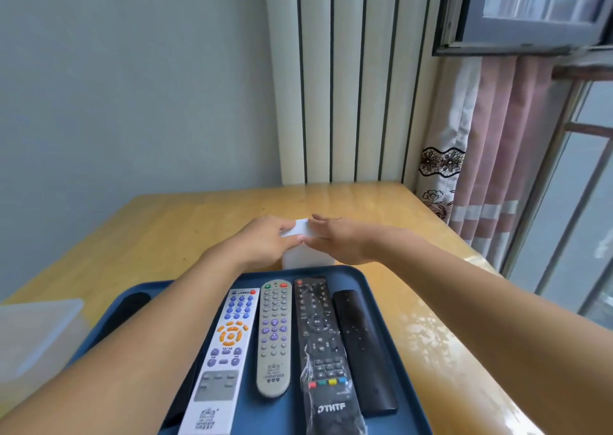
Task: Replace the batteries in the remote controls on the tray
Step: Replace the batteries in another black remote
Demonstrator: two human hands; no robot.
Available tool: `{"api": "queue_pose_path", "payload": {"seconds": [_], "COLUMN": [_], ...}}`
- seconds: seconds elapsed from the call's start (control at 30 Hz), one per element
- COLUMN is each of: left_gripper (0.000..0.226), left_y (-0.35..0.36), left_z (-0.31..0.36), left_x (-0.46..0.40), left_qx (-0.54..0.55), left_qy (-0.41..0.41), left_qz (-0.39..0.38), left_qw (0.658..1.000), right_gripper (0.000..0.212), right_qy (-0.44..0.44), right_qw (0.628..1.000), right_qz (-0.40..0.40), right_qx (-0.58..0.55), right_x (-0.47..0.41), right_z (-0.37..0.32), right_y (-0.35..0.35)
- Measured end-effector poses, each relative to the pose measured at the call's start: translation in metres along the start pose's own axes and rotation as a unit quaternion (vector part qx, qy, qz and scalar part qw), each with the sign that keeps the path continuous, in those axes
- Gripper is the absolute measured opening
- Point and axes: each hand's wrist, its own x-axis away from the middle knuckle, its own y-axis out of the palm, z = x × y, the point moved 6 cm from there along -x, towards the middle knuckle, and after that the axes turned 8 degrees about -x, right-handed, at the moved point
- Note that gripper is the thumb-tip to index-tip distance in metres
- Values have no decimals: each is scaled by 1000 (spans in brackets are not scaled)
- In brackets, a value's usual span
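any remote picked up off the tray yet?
No: the remotes in view lie flat on the blue tray, while the left hand and right hand both hold a white box beyond it.

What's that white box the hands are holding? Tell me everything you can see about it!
The white box is small and plain, with no writing visible. It stands on the wooden table just beyond the far edge of the blue tray. The left hand and right hand both grip its top, where a lid or flap seems to tilt up. The hands hide much of it, so what is inside cannot be seen.
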Motion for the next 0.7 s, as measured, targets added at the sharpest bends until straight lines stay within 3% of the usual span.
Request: {"api": "queue_pose_path", "payload": {"seconds": [0.2,0.43,0.57,0.7], "left_gripper": [58,56,56,49], "left_y": [18,28,23,19], "left_z": [-4,-5,-3,-2], "left_x": [-7,-5,-2,3], "left_qx": [-35,-44,-41,-60], "left_qy": [23,13,69,73], "left_qz": [-77,-141,-115,-30], "left_qw": [996,989,990,995], "right_gripper": [63,65,64,55], "right_qy": [16,13,5,18], "right_qw": [998,999,998,996], "right_qz": [10,5,54,84], "right_qx": [56,43,24,26], "right_x": [-1,0,1,7], "right_z": [-4,-4,-6,-15], "right_y": [15,23,23,24]}}
